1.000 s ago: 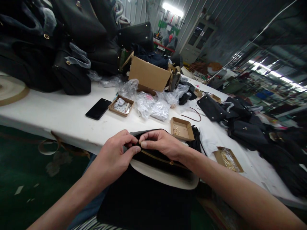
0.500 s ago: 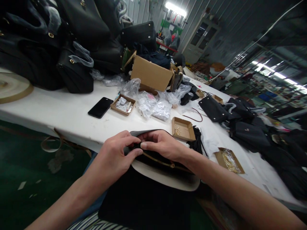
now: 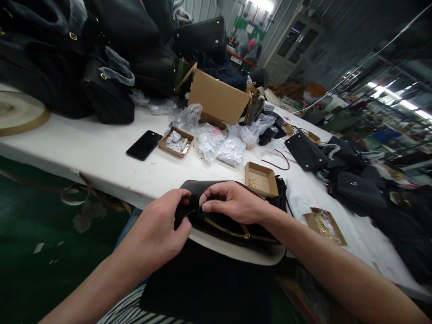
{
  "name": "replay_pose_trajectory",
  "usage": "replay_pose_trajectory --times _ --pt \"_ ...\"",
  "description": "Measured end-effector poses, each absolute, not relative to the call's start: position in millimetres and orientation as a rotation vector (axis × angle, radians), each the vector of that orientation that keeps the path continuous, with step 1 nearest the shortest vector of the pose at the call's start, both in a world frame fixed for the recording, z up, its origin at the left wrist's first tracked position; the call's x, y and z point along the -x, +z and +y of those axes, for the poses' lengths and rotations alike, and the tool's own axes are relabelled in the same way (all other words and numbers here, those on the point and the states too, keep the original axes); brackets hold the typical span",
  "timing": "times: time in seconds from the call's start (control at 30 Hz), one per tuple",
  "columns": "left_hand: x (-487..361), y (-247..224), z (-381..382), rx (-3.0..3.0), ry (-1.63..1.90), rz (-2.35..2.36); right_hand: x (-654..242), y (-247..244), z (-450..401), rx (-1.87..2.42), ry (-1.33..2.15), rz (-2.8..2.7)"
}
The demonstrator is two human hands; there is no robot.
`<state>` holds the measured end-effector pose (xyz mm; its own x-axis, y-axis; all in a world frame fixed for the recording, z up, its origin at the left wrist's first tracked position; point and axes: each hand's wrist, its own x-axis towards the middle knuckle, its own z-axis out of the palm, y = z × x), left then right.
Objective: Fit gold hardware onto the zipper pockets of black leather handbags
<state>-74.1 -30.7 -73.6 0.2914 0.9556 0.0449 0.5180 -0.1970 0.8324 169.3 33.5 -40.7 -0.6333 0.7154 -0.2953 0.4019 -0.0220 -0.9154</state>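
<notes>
A black handbag (image 3: 232,297) rests against my lap and the table edge, its mouth open towards me. Inside, a gold zipper (image 3: 224,227) with a brown pull runs across the dark lining, and a pale inner panel (image 3: 236,250) curves along the near rim. My left hand (image 3: 165,220) grips the bag's left end, thumb and fingers on either side of the black material. Just to its right, my right hand (image 3: 226,202) is closed in a pinch on the dark material at the mouth, near the zipper's left end. The exact spot between its fingertips is hidden.
On the white table (image 3: 101,148) are a phone (image 3: 144,145), a small parts tray (image 3: 176,141), plastic bags (image 3: 219,146), a cardboard tray with gold bits (image 3: 260,179) and another box (image 3: 326,226). Black bags (image 3: 111,90) pile up at left; more (image 3: 357,189) lie at right.
My left thumb and fingers have spread wider apart and drawn slightly left from my right fingertips. The right hand stays at the bag's mouth. The view has shifted slightly.
</notes>
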Motion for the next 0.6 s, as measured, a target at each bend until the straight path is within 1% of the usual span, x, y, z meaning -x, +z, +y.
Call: replay_pose_trajectory --times 0.17,0.37,0.5,0.6 --pt "63 -67 -27 -1.905 0.841 1.41 -167 -40 28 1.124 1.646 -1.988" --pt "60 -65 -16 -1.868 0.917 1.421 -172 -37 29 1.094 1.726 -1.993" --pt "60 -66 -13 -1.799 0.969 1.391 -169 -36 21 1.249 1.574 -1.95" --pt "58 -65 -10 -1.727 0.979 1.358 -163 -37 9 1.229 1.362 -2.053"
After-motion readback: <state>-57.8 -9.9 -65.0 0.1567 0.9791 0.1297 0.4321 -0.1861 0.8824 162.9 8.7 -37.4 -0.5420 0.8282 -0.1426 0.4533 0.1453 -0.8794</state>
